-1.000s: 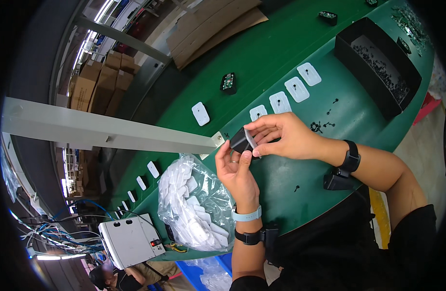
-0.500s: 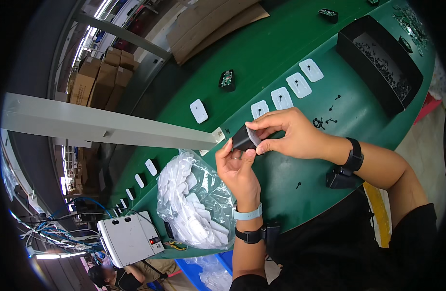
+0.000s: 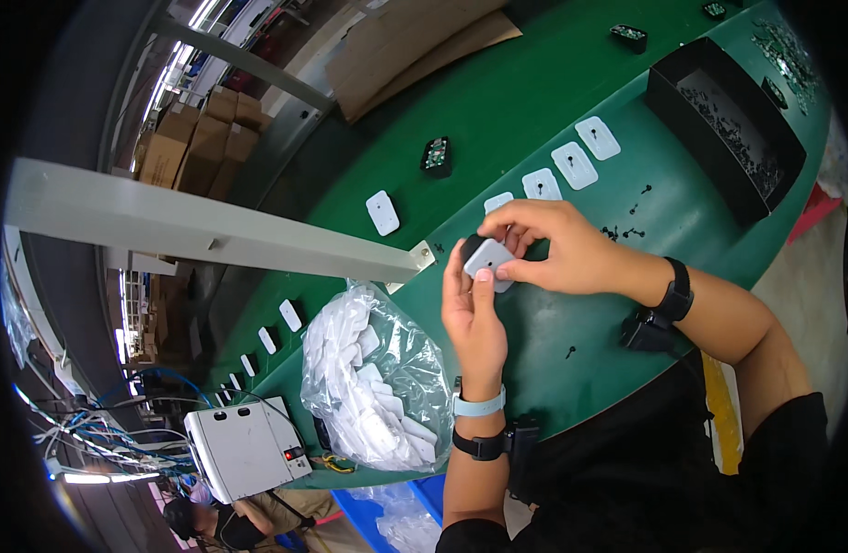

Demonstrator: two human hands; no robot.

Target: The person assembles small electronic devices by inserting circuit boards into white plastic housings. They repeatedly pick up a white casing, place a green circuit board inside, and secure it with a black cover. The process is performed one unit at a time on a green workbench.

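Over the bench's near part, both my hands hold a small black plastic case (image 3: 473,247) with a white cover (image 3: 487,262) on its face, which is tilted up toward me. My left hand (image 3: 474,323) is closed round its left side, thumb on the cover. My right hand (image 3: 557,249) closes on its right edge with thumb and fingers. Just beyond my right hand lies a row of white covers (image 3: 574,166), each with a small black part on it. Several loose small black parts (image 3: 617,233) lie to the right of that hand.
A clear bag of white covers (image 3: 378,405) lies left of my left forearm. A black bin (image 3: 659,101) of small parts stands far right. A grey post (image 3: 212,240) crosses the left. On the green belt are a circuit-filled case (image 3: 436,157) and a white-covered piece (image 3: 382,213).
The case has turned so its white cover faces up toward me. My left hand has moved slightly right and up, its thumb now on the cover.
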